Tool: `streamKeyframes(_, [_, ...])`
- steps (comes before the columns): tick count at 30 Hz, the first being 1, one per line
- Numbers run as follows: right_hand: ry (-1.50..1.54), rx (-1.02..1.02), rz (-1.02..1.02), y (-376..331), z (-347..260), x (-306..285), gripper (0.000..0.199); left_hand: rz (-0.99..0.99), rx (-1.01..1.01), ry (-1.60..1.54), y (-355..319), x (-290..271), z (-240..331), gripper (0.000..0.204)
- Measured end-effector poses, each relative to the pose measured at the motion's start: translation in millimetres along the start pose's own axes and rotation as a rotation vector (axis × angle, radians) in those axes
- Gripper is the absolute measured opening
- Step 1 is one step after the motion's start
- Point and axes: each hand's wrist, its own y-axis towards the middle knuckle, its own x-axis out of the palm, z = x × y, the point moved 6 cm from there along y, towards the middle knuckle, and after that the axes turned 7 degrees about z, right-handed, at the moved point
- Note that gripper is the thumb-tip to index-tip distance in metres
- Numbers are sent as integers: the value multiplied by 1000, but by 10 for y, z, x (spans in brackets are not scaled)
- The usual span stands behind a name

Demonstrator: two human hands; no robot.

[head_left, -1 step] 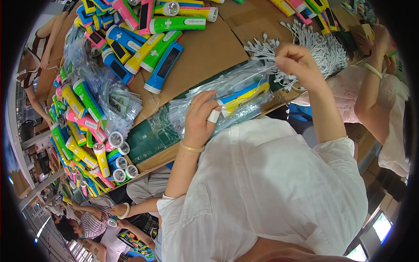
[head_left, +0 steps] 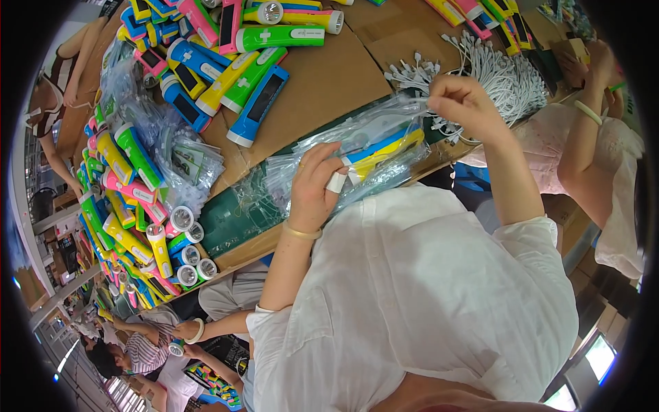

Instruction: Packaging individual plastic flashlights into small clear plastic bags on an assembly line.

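A blue-and-yellow flashlight (head_left: 395, 146) lies in a creased, shiny clear bag (head_left: 386, 182) at a worktable, its blue strip on the far side and its yellow flank toward the worker. The left hand (head_left: 314, 182) rests over the bag's left part, fingers bent and close together, one wrapped in white tape (head_left: 336, 182); whether they grip the plastic cannot be told. By the bag's far right corner, the right hand (head_left: 465, 106) pinches thumb and forefinger narrowly on a pale strand (head_left: 414, 101), cable or plastic unclear. The table edge (head_left: 250, 252) runs along the bag's near side; green tabletop (head_left: 230, 226) shows to its left and bare cardboard (head_left: 329, 86) beyond it. White cables (head_left: 504, 75) crowd its far right. Past the cardboard from the bag, a green flashlight (head_left: 281, 38) bears a white cross and a small printed label.
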Motion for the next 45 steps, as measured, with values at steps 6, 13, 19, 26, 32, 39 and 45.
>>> streamKeyframes(6, [-291,110,-214,-23,-34,204,20,183,-288,-25,-41,-169,31,13])
streamKeyframes(13, [-654,-283,-399,162,0,801,23,155,-448,-4,-161,-211,-7,11])
streamKeyframes(19, [-256,-3,-561,226,89,1181,37,175,-379,-64,-158,-196,71,12])
streamKeyframes(26, [-326,-416,-469,165,75,1299,19,197,-376,-134,-250,-186,-7,9])
streamKeyframes(32, [-559,-281,-369,111,196,567,17,224,-665,-245,-488,-270,-199,10])
streamKeyframes(39, [-607,-328,-234,87,266,209,13,165,-750,-365,-464,-301,-276,9])
streamKeyframes(45, [-664,-366,-289,86,312,349,15,-18,-771,-582,-196,-137,-239,19])
